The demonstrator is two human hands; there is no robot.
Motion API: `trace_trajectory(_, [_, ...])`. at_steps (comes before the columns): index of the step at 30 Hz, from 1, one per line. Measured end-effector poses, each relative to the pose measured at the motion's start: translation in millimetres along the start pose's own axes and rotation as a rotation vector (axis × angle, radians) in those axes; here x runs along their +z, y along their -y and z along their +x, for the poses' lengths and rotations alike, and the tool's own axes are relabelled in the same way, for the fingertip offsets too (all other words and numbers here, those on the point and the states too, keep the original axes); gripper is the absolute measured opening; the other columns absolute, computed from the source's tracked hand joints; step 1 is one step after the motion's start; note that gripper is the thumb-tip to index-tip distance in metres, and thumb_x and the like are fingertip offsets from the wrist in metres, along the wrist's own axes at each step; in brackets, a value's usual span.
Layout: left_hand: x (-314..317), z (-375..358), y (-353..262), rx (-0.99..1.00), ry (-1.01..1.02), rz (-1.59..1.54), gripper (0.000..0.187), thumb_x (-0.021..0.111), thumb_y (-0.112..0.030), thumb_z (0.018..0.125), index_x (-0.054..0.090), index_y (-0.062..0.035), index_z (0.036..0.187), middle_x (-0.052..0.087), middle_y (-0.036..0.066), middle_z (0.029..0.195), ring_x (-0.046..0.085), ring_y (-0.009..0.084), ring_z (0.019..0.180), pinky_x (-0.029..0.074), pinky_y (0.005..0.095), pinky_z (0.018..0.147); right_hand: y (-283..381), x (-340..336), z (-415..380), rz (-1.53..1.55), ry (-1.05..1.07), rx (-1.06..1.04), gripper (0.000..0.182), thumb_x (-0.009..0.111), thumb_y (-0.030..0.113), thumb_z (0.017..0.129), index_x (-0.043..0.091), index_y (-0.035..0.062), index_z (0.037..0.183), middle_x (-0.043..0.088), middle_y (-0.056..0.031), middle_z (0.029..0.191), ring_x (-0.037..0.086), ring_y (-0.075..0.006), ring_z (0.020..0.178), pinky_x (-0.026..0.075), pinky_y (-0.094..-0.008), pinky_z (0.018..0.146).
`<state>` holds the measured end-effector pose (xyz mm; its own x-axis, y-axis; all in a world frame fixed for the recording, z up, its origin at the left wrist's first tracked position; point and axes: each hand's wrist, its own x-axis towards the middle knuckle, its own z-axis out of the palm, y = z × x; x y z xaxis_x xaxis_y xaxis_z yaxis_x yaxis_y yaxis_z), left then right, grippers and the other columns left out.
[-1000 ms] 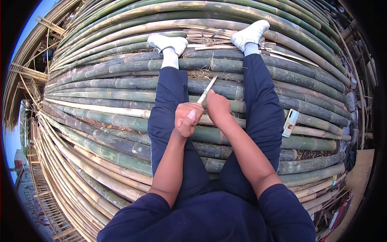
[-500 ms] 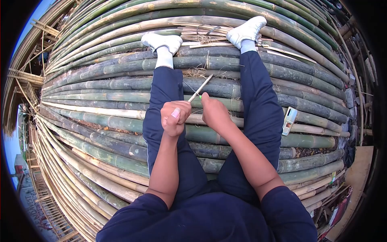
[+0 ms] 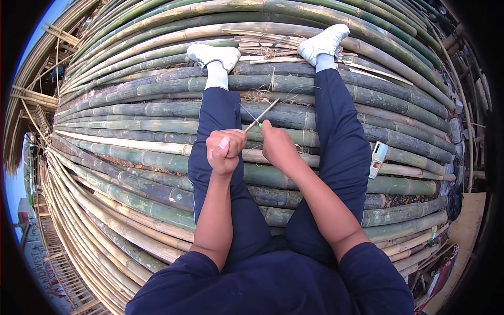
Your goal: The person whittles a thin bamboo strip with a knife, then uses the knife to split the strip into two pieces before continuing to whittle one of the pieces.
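Between my spread legs, my left hand (image 3: 226, 149) is closed in a fist around the lower end of a thin bamboo stick (image 3: 269, 108), which points up and to the right. My right hand (image 3: 278, 144) is wrapped round a knife (image 3: 249, 112); a bit of its green handle shows by the thumb. The thin blade slants up and left, crossing the stick just above my left fist. Most of the handle is hidden in my fingers. Curled shavings (image 3: 257, 96) lie on the bamboo poles beyond my hands.
I sit on a floor of long bamboo poles (image 3: 147, 109). Split bamboo strips (image 3: 268, 39) lie between my white shoes (image 3: 216, 55). A phone (image 3: 378, 159) rests beside my right leg. A brown board (image 3: 470, 226) stands at the right, and a bamboo railing (image 3: 63, 257) at the lower left.
My left hand has shifted slightly left and down the frame, with the stick still in it. The knife stays crossed over the stick, and the view has moved a little.
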<state>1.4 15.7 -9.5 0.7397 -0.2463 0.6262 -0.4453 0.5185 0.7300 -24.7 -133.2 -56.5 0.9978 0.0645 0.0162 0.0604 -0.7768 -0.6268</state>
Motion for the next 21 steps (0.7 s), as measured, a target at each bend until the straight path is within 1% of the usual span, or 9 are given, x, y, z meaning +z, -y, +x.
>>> trace_trajectory(3, [-5.2, -1.0, -0.1, 0.016, -0.046, 0.016, 0.047, 0.042, -0.020, 0.090, 0.018, -0.0110, 0.050, 0.022, 0.002, 0.043, 0.017, 0.0157, 0.037, 0.020, 0.0325, 0.044, -2.8, 1.8, 17.9, 0.061, 0.009, -0.056, 0.011, 0.054, 0.000, 0.088, 0.046, -0.0033, 0.094, 0.065, -0.0273, 0.074, 0.065, -0.0475, 0.077, 0.050, -0.0569, 0.067])
trace_trajectory(7, [-11.6, -0.2, 0.3, 0.046, -0.060, 0.021, 0.046, 0.042, -0.019, 0.089, 0.018, -0.0112, 0.050, 0.022, 0.001, 0.043, 0.018, 0.0149, 0.037, 0.020, 0.0322, 0.043, 11.5, -11.3, -0.1, 0.000, 0.046, -0.015, 0.012, 0.055, 0.001, 0.088, 0.047, -0.0030, 0.096, 0.065, -0.0273, 0.075, 0.066, -0.0470, 0.076, 0.051, -0.0567, 0.067])
trace_trajectory(9, [-14.7, 1.0, 0.4, 0.038, -0.055, 0.006, 0.047, 0.042, -0.019, 0.089, 0.018, -0.0111, 0.050, 0.022, 0.001, 0.043, 0.018, 0.0152, 0.036, 0.020, 0.0323, 0.043, 22.9, -30.6, -22.7, -0.102, 0.145, 0.047, 0.020, 0.059, -0.005, 0.080, 0.049, -0.0023, 0.097, 0.067, -0.0267, 0.078, 0.070, -0.0423, 0.076, 0.057, -0.0503, 0.066])
trace_trajectory(12, [-3.7, 1.4, -1.1, 0.003, -0.018, 0.005, 0.046, 0.042, -0.020, 0.088, 0.019, -0.0091, 0.049, 0.025, 0.003, 0.042, 0.020, 0.0168, 0.037, 0.021, 0.0332, 0.044, 20.3, -28.1, -23.3, -0.149, 0.167, 0.110, 0.019, 0.060, -0.004, 0.080, 0.050, -0.0017, 0.096, 0.068, -0.0271, 0.078, 0.070, -0.0421, 0.074, 0.058, -0.0489, 0.066])
trace_trajectory(13, [2.3, 1.7, -2.4, -0.030, 0.024, 0.029, 0.046, 0.043, -0.020, 0.087, 0.020, -0.0072, 0.049, 0.026, 0.005, 0.042, 0.022, 0.0183, 0.038, 0.022, 0.0342, 0.044, 14.7, -23.4, -18.0, -0.155, 0.168, 0.110, 0.019, 0.060, -0.004, 0.080, 0.050, -0.0017, 0.096, 0.068, -0.0271, 0.078, 0.070, -0.0421, 0.074, 0.058, -0.0489, 0.066])
trace_trajectory(15, [13.9, -0.7, 0.2, -0.066, 0.093, 0.048, 0.044, 0.045, -0.020, 0.084, 0.025, -0.0050, 0.048, 0.030, 0.006, 0.043, 0.028, 0.0204, 0.038, 0.025, 0.0348, 0.045, -5.8, -2.6, 6.0, -0.157, 0.063, 0.158, 0.019, 0.061, -0.004, 0.080, 0.051, -0.0022, 0.096, 0.068, -0.0271, 0.081, 0.070, -0.0423, 0.078, 0.057, -0.0494, 0.069])
trace_trajectory(17, [25.8, -4.1, 2.4, -0.070, 0.103, 0.089, 0.043, 0.046, -0.019, 0.083, 0.026, -0.0043, 0.048, 0.032, 0.007, 0.043, 0.030, 0.0213, 0.039, 0.027, 0.0349, 0.045, -38.3, 14.2, 28.8, -0.151, 0.057, 0.134, 0.017, 0.061, -0.003, 0.082, 0.051, -0.0026, 0.096, 0.068, -0.0272, 0.082, 0.070, -0.0425, 0.080, 0.057, -0.0500, 0.070])
trace_trajectory(19, [23.0, -2.8, 2.3, -0.071, 0.115, 0.094, 0.042, 0.046, -0.019, 0.082, 0.027, -0.0043, 0.048, 0.033, 0.007, 0.044, 0.031, 0.0213, 0.039, 0.027, 0.0348, 0.045, -45.8, 3.7, 32.6, -0.144, 0.044, 0.110, 0.016, 0.060, -0.002, 0.083, 0.051, -0.0030, 0.097, 0.068, -0.0273, 0.084, 0.070, -0.0426, 0.082, 0.056, -0.0506, 0.070])
trace_trajectory(21, [15.4, -1.2, 2.8, -0.030, 0.033, 0.073, 0.043, 0.045, -0.019, 0.083, 0.026, -0.0049, 0.048, 0.031, 0.007, 0.044, 0.031, 0.0207, 0.039, 0.027, 0.0346, 0.045, -43.9, -7.8, 20.7, -0.068, 0.091, 0.086, 0.014, 0.059, 0.002, 0.088, 0.051, -0.0039, 0.098, 0.068, -0.0272, 0.085, 0.069, -0.0432, 0.083, 0.054, -0.0519, 0.070])
